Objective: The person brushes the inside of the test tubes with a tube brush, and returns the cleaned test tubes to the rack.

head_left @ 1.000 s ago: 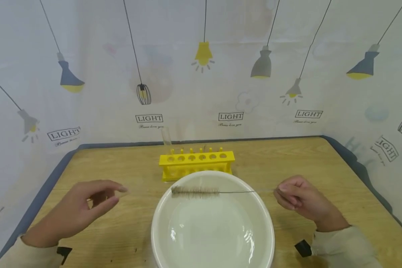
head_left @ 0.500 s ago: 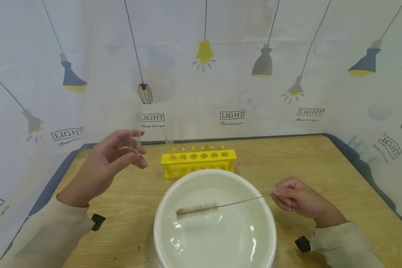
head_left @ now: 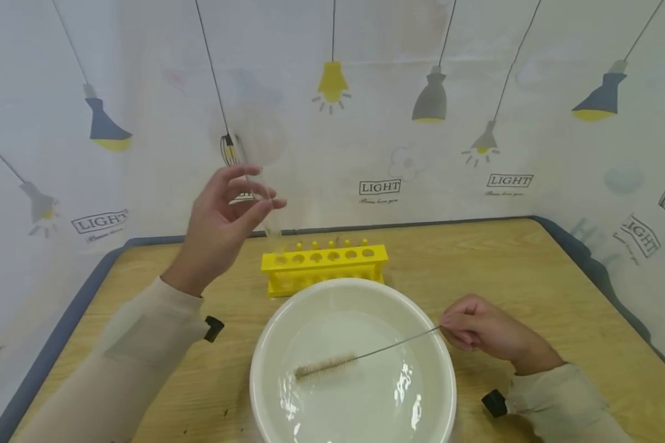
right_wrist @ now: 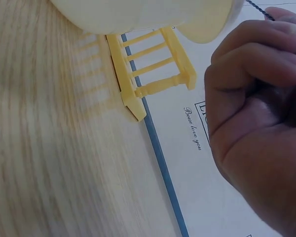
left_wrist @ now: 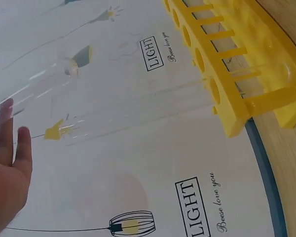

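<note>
Raised above the back left of the table, my left hand (head_left: 221, 221) pinches a clear glass test tube (left_wrist: 42, 84) between thumb and fingers, the tube leaning to the left in the head view. Just right of and below that hand is a yellow test tube rack (head_left: 324, 261). Another clear test tube (left_wrist: 143, 111) stands in the rack's end hole. My right hand (head_left: 490, 329) pinches the twisted wire handle of a test tube brush (head_left: 327, 366) at the basin's right rim. The bristles slant down inside the white basin (head_left: 258, 375).
The basin, with liquid glinting in it, stands in front of the rack on the wooden table (head_left: 532, 271). Behind the table hangs a white backdrop (head_left: 332, 147) printed with lamps. A black tab (head_left: 214, 329) sticks out at the left sleeve, another (head_left: 495, 403) at the right.
My left hand has risen and moved right with the test tube, toward the rack. The brush has tilted, its bristles lower in the basin; my right hand has shifted slightly left.
</note>
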### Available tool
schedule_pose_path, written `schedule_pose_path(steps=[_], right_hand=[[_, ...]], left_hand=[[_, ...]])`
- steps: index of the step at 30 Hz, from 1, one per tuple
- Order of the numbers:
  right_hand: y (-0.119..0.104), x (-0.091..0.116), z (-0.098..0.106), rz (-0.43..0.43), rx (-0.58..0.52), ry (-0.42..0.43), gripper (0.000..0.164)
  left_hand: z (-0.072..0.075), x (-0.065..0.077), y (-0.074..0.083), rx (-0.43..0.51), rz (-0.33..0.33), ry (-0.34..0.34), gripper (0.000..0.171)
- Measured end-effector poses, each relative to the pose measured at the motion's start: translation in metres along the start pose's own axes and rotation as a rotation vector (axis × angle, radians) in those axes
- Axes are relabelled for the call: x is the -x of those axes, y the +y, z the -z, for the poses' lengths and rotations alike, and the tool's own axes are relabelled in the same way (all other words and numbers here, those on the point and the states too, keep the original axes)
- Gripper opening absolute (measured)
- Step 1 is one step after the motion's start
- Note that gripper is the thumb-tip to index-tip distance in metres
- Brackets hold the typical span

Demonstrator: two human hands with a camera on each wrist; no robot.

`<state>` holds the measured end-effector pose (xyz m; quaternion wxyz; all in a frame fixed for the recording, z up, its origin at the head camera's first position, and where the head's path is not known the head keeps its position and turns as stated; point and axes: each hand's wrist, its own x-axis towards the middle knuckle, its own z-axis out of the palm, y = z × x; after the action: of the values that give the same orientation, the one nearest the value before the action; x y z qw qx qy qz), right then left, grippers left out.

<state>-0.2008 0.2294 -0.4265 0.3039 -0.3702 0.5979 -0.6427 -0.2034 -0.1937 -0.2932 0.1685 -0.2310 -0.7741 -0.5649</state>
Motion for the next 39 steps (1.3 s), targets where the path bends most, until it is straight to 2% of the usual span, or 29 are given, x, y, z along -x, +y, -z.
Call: schedule_pose_path(steps=[5, 10, 13, 20, 28, 39], right_hand=[[0.003, -0.002, -0.001, -0.017, 0.007, 0.002, 0.043], [0.002, -0.004, -0.003, -0.021, 0.018, 0.001, 0.043], [0.001, -0.005, -0.003, -0.023, 0.028, 0.007, 0.043], [0.001, -0.004, -0.006, -0.029, 0.034, 0.022, 0.042], [0.004, -0.003, -0.007, -0.028, 0.027, 0.027, 0.042], [0.003, -0.003, -0.007, -0.069, 0.065, 0.060, 0.043]], left_hand=[[-0.011, -0.019, -0.014, 0.049, 0.024, 0.088, 0.043], [-0.018, -0.025, -0.031, 0.061, 0.089, 0.091, 0.044], [-0.021, -0.023, -0.039, 0.049, 0.119, 0.077, 0.044], [-0.027, -0.018, -0.053, -0.004, 0.137, 0.077, 0.044], [-0.032, -0.009, -0.071, 0.004, 0.250, 0.058, 0.045], [-0.038, 0.000, -0.091, 0.001, 0.292, 0.021, 0.045]])
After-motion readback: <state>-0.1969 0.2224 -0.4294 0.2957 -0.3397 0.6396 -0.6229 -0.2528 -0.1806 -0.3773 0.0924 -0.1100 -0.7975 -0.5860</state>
